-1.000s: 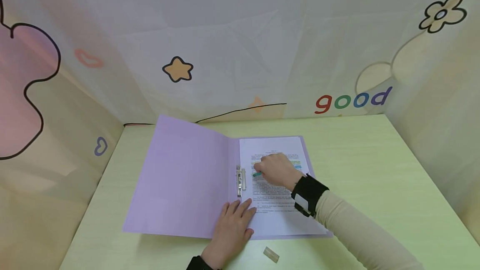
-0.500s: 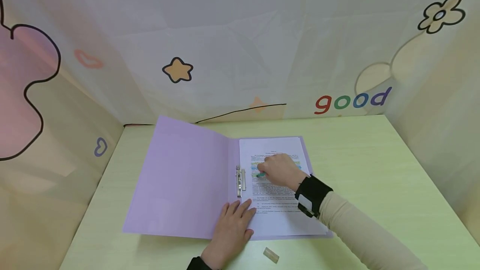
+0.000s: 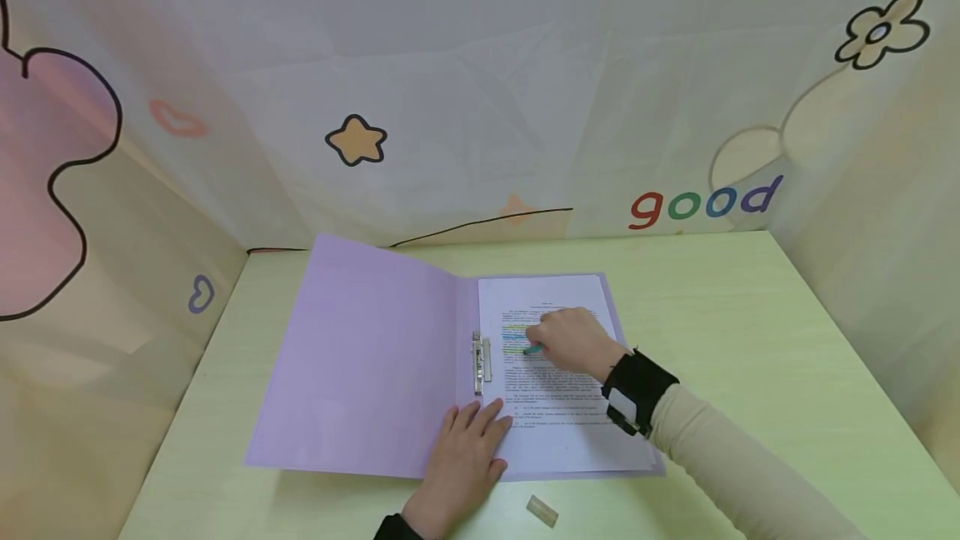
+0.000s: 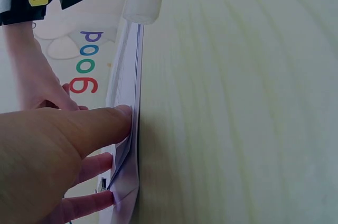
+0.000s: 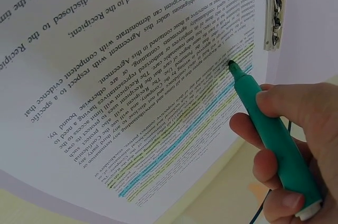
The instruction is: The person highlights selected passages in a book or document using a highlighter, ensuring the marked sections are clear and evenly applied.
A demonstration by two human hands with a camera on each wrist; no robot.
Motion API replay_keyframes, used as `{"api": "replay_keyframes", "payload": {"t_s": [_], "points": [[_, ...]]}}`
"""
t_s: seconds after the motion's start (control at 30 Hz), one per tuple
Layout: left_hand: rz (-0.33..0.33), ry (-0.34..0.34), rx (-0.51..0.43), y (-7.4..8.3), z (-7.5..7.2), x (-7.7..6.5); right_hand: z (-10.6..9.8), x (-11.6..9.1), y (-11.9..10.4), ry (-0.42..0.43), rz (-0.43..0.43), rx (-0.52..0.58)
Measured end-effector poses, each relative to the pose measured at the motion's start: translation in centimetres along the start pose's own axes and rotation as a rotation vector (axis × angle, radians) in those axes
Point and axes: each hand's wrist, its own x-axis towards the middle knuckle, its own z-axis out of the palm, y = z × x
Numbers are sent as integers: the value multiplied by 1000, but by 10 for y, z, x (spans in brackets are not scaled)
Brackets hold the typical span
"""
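Observation:
In the head view my right hand point(image 3: 576, 342) is over the printed page point(image 3: 558, 448), pinching a green highlighter point(image 5: 277, 139) between thumb and fingers. Its dark tip points down at a line of text, at or very near the paper. Yellow-green and blue highlighted lines point(image 5: 177, 139) cross the text. My left hand point(image 3: 463, 458) lies with fingers spread on the lower left of the page and the folder's spine. In the left wrist view its thumb point(image 4: 108, 126) rests at the paper's edge. The purple folder point(image 3: 367, 365) lies open beneath the page.
A metal clip point(image 3: 478, 363) is fixed along the folder's spine. A short, pale, translucent cylinder point(image 3: 542, 511) lies on the light green table point(image 3: 750, 357) in front of the folder. Printed cloth point(image 3: 480, 65) surrounds the table at the back and sides.
My right hand has slid rightward along a text line with the highlighter, and a yellow-green stroke now shows to its left. The left hand stays in place.

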Motion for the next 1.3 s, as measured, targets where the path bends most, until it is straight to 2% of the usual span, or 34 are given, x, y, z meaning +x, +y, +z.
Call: {"api": "replay_keyframes", "payload": {"t_s": [0.57, 0.87, 1.17, 1.3], "points": [[10, 23, -9, -1, 3, -1, 1, -9, 9, 5, 8, 49], [3, 7, -23, 0, 2, -1, 4, -14, 14, -4, 17, 59], [19, 48, -24, -1, 3, -1, 5, -20, 21, 3, 14, 52], [18, 45, -18, -1, 2, -1, 5, -22, 23, -7, 24, 51]]}}
